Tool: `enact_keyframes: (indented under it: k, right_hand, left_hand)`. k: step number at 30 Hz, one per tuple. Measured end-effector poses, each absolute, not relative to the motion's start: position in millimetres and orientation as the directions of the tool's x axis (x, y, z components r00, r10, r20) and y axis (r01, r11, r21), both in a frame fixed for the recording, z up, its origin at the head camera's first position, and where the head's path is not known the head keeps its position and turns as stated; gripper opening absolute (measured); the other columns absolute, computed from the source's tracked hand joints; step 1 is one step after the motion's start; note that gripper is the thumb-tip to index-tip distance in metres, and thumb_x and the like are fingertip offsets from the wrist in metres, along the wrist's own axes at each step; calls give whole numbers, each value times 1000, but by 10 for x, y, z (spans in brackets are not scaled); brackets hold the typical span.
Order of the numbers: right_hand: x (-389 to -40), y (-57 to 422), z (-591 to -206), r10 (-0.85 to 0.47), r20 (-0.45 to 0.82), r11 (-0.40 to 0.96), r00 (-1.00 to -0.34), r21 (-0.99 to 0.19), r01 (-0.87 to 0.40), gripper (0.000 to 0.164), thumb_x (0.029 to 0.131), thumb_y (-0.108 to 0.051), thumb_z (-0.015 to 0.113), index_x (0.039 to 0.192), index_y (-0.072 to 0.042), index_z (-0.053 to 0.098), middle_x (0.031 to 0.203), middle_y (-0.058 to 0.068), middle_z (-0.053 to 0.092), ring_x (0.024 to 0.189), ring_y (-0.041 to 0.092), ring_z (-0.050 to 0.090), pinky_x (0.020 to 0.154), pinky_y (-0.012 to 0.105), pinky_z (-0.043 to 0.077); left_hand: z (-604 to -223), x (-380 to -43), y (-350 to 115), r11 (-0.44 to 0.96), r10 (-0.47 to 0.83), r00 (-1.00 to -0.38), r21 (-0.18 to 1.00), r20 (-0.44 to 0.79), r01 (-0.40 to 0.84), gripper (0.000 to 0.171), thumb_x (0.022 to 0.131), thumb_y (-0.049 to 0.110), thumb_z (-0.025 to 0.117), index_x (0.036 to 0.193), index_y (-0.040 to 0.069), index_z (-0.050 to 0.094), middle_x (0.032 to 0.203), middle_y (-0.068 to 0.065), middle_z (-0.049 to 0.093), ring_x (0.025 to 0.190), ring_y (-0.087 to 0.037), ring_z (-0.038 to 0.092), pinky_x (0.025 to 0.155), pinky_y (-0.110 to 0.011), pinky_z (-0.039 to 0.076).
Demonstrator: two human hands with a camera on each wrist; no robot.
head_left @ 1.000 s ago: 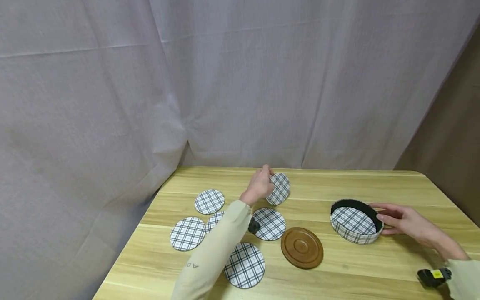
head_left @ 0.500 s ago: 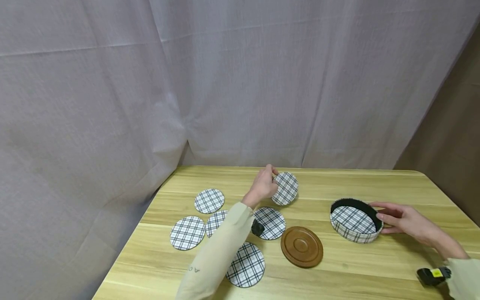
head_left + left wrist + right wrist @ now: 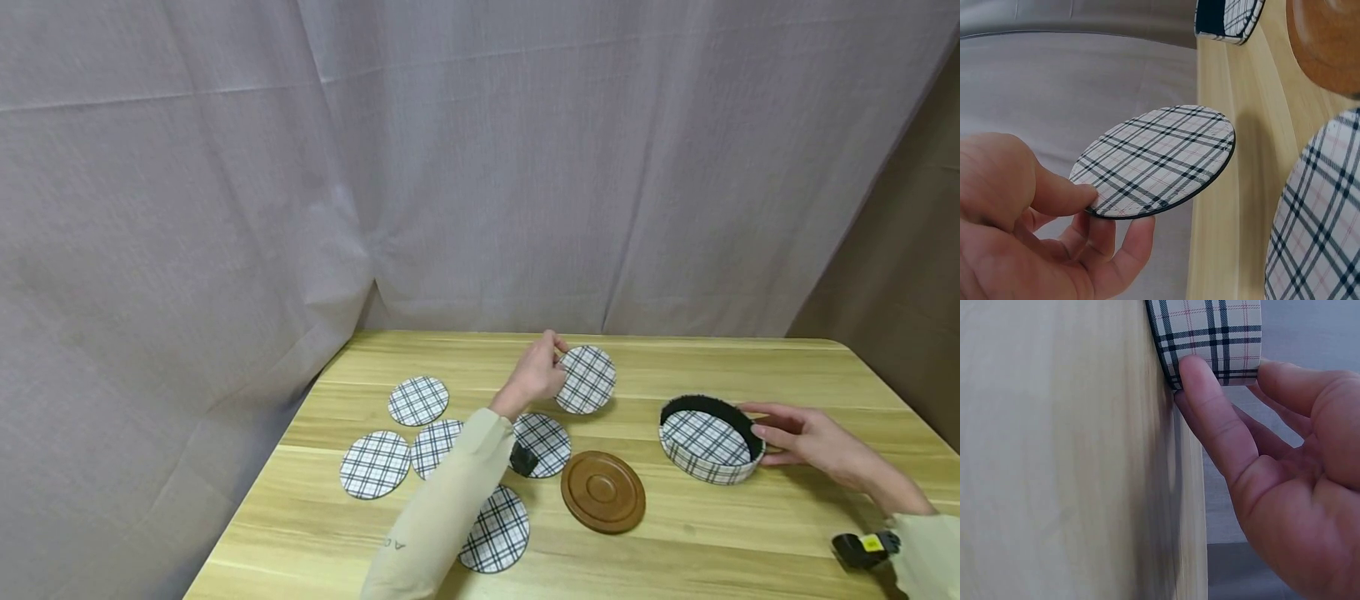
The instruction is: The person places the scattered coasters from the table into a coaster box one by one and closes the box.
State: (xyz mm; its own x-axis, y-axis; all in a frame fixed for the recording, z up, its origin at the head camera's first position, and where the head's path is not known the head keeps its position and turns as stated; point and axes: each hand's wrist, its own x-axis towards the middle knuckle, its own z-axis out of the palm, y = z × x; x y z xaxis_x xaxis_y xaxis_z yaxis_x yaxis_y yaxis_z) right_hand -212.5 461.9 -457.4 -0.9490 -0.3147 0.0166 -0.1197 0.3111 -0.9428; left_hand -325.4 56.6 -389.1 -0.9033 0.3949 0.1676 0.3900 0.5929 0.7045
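Note:
A round plaid coaster (image 3: 587, 380) tilts above the back of the table, pinched at its edge by my left hand (image 3: 538, 369). In the left wrist view the thumb lies on top of that coaster (image 3: 1160, 159), with fingers beneath. My right hand (image 3: 813, 446) holds the right side of a round plaid coaster holder (image 3: 711, 471) with a dark lining. The right wrist view shows a finger against the holder's outer wall (image 3: 1229, 337) and the thumb at its rim. A plaid disc shows inside the holder.
Several plaid coasters lie flat on the wooden table (image 3: 697, 558), among them a far-left one (image 3: 375, 465), a back one (image 3: 418, 401) and a front one (image 3: 498, 533). A brown wooden disc (image 3: 603, 492) lies between them and the holder. A grey curtain (image 3: 480, 167) hangs behind.
My left hand has moved to the right with the coaster, which now faces the camera more fully. My right hand and the holder have stayed in place.

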Motion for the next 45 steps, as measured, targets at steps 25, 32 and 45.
enact_keyframes:
  k: [25, 32, 45]
  right_hand:
    - [-2129, 4612, -4569, -316, 20, 317, -949, -940, -125, 42, 100, -4, 51, 142, -8, 50, 118, -30, 59, 96, 9, 68, 75, 38, 60]
    - [-2149, 4576, -4571, -326, 33, 321, -945, -936, -143, 41, 101, -4, 51, 142, -5, 48, 119, -30, 58, 95, 12, 69, 75, 40, 60]
    - [-2156, 4593, -4540, -323, 18, 311, -946, -942, -124, 40, 100, -3, 51, 140, -8, 51, 117, -29, 60, 96, 9, 68, 74, 40, 60]
  left_hand:
    - [-3987, -3104, 875, 511, 418, -887, 758, 193, 406, 32, 87, -5, 56, 114, 12, 54, 91, -2, 57, 81, -10, 51, 69, -20, 43]
    - [-4019, -3058, 952, 478, 433, -880, 779, 194, 407, 31, 88, -4, 57, 115, 12, 54, 87, -2, 59, 76, -9, 51, 65, -19, 43]
    - [-3997, -2964, 1307, 468, 422, -887, 792, 188, 391, 29, 88, -2, 58, 110, 17, 55, 82, 3, 57, 71, -6, 50, 63, -17, 42]
